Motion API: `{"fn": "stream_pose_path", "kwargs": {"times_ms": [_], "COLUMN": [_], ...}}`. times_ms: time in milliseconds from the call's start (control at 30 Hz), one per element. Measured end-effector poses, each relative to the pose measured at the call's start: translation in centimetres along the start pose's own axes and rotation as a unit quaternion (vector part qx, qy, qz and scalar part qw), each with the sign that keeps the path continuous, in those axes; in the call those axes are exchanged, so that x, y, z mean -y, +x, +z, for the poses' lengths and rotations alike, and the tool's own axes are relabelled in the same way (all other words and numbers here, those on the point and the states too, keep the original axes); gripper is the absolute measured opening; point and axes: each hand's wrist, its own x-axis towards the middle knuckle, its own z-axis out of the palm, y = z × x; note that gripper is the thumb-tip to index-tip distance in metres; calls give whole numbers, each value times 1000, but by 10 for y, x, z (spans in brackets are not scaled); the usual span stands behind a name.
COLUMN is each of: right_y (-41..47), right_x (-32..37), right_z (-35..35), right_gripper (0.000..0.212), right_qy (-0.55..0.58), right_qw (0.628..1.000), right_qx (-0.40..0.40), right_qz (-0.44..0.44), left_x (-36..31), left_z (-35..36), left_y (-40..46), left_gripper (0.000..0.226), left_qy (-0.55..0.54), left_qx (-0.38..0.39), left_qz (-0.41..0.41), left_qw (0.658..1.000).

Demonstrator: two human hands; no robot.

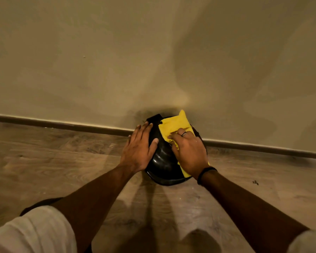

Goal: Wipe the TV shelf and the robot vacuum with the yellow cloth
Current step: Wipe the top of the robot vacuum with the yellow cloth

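We see the vacuum [162, 161], a glossy black round body, sitting on the wood floor [62, 161] right against the wall [117, 61], at the baseboard [62, 125]. Much of its top is covered: only a dark strip between the 2 hands and the near rim show clearly, and a black block at its far edge is too dim to identify. The cloth [175, 125], yellow and folded, lies over the right part of the vacuum's top, 1 corner poking up against the wall and a bit of its near edge showing below the wrist. The right hand [188, 152] presses flat on the cloth with fingers spread and slightly bent, bunching the fabric under the fingertips; it wears a ring [184, 134] and a dark wristband [206, 173]. The left hand [139, 148] lies open on the vacuum's left side, fingers extended, thumb resting on the black top, gripping nothing. The wall behind the vacuum carries dark smudges. Pale sleeves [35, 232] are cut off at the lower corners. A small dark speck on the floor at right is too small to make out.
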Motion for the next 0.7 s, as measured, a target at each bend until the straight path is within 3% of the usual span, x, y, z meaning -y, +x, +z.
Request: {"fn": "stream_pose_path", "kwargs": {"times_ms": [100, 267, 467, 567, 700], "right_y": [-13, 7, -10, -4, 7], "right_x": [-21, -19, -5, -27, -3], "right_z": [-11, -13, -5, -15, 0], "right_gripper": [28, 31, 32, 31, 31], "right_qy": [-27, -20, -26, -37, 15], "right_qw": [999, 998, 999, 999, 999], "right_qx": [6, -13, 19, 6, -14], "right_qz": [-41, 60, -26, 19, 41], "left_x": [-1, -2, -2, -4, -1], "left_z": [0, 0, 0, 1, 3], "left_y": [0, 0, -1, -2, -1], "left_gripper": [64, 64, 65, 64, 63], "left_qy": [-2, -4, 1, -2, 1], "left_qx": [3, 0, 2, -4, -11], "left_qz": [-2, -6, 2, -6, -8], "left_qw": [1000, 1000, 1000, 1000, 1000]}}
